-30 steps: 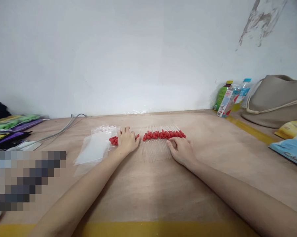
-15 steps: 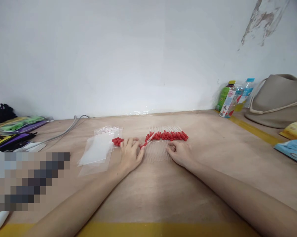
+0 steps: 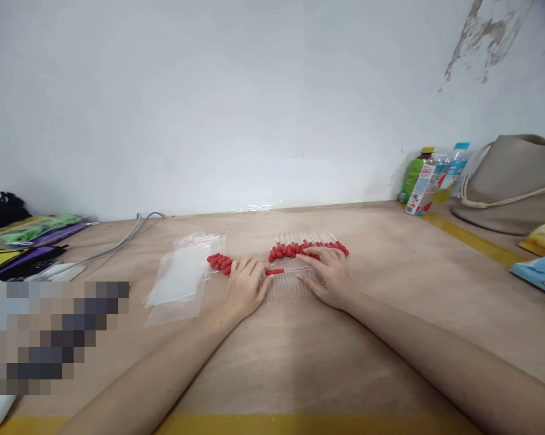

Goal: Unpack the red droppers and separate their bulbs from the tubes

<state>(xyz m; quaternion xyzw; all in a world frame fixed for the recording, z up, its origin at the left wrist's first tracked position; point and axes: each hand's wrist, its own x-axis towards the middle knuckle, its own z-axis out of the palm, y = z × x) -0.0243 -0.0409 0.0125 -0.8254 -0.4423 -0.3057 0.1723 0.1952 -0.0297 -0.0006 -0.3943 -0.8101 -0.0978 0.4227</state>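
In my left hand (image 3: 249, 283), closed fingers grip a slim red rubber bulb (image 3: 276, 272) pointing right. A thin clear tube (image 3: 293, 269) runs level from the bulb towards my right hand (image 3: 330, 277), whose thumb and fingers are bent around its far end. Beneath both hands lies a row of loose clear tubes (image 3: 286, 289), side by side. Just behind them is a row of droppers (image 3: 293, 249) with red bulbs towards me and pale stems pointing away. A small pile of loose red bulbs (image 3: 219, 262) sits against my left hand, partly covered by it.
Clear plastic zip bags (image 3: 179, 278) lie left of the bulbs. Bottles (image 3: 421, 184) and a grey drawstring bag (image 3: 508, 181) stand at the back right, with packets (image 3: 538, 272) nearer. A cable (image 3: 118, 238) and colourful pouches (image 3: 28, 257) are on the left.
The dropper in my left hand pointed up to the right; now a red bulb and tube lie level. My right hand has moved from the loose tubes' right edge up to the tube's end.
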